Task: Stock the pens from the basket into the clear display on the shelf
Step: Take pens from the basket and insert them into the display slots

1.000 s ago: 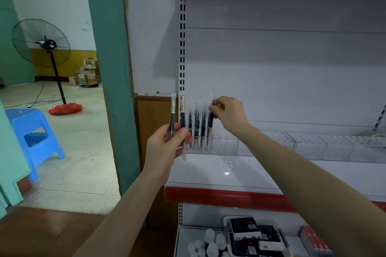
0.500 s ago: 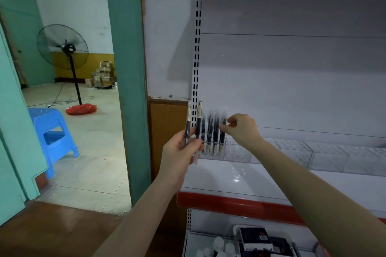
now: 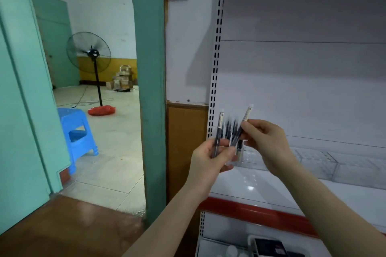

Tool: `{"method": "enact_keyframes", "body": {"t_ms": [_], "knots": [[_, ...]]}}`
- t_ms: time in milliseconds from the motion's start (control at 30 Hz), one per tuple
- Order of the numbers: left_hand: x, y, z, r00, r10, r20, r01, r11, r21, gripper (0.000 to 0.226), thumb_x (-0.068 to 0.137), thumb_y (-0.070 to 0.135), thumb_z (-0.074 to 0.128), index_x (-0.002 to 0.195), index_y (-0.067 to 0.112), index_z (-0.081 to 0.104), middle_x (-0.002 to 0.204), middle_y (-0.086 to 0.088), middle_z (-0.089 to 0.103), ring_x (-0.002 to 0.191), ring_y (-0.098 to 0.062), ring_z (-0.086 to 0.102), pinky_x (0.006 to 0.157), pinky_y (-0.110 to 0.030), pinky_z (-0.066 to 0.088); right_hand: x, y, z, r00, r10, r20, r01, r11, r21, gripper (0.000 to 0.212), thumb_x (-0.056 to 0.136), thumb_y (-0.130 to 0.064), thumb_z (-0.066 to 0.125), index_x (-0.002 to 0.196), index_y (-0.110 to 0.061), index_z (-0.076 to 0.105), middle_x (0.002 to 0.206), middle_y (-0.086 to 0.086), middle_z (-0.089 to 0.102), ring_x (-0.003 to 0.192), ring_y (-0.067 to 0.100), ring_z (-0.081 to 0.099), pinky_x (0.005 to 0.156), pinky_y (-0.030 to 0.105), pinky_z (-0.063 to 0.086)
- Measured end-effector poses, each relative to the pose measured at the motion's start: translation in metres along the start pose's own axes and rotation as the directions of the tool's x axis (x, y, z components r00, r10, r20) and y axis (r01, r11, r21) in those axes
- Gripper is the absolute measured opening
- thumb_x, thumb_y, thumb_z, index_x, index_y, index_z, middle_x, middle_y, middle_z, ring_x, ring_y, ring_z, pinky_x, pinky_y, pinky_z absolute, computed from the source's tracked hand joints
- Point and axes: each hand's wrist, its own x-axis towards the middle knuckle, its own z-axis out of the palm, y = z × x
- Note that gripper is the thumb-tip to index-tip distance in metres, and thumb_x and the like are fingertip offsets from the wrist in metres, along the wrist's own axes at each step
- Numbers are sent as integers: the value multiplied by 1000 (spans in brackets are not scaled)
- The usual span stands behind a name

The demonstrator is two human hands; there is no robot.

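My left hand (image 3: 211,157) holds an upright black pen (image 3: 219,131) in front of the shelf's left end. My right hand (image 3: 265,140) pinches a second black pen (image 3: 243,126), tilted with its capped end up to the right and its lower end near my left fingers. Behind both hands several black pens (image 3: 229,129) stand in the left compartment of the clear display (image 3: 313,159), which runs along the back of the white shelf (image 3: 261,188). The basket is out of view.
A perforated shelf upright (image 3: 215,69) rises just left of the pens. A teal door post (image 3: 149,89) stands further left. Through the doorway are a blue stool (image 3: 77,133) and a standing fan (image 3: 92,56). A lower shelf holds boxed goods (image 3: 271,246).
My right hand left the pens in the display and came back to my left hand, taking one of the two pens held there. The view shifted to the left.
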Motion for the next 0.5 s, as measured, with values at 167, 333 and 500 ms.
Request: {"method": "enact_keyframes", "body": {"t_ms": [167, 333, 500], "knots": [[-5, 5, 0, 1000, -2, 22, 2, 1000, -13, 11, 84, 13, 66, 94, 18, 63, 78, 4, 69, 75, -13, 70, 67, -26, 57, 5, 0, -8, 999, -9, -32, 9, 1000, 16, 11, 89, -15, 60, 90, -6, 67, 73, 7, 67, 65, 13, 63, 61, 19, 53], [-6, 11, 4, 1000, -22, -12, 21, 997, -71, 11, 84, 14, 67, 93, 18, 64, 72, 5, 69, 68, -10, 68, 62, -23, 56, 1, 11, -13, 944, -296, -143, 243, 921, -305, 22, 89, -13, 60, 110, -17, 56, 83, -6, 63, 76, 3, 61, 69, 13, 48], [-9, 15, 7, 999, -35, -4, 34, 994, -107, 10, 86, 13, 65, 95, 17, 64, 77, 0, 69, 67, -10, 67, 59, -22, 55, 1, 28, -20, 747, -637, 193, 609, 537, -584, 36, 78, 6, 67, 110, -10, 66, 106, 5, 52, 89, 15, 56, 75, 9, 41]]}}
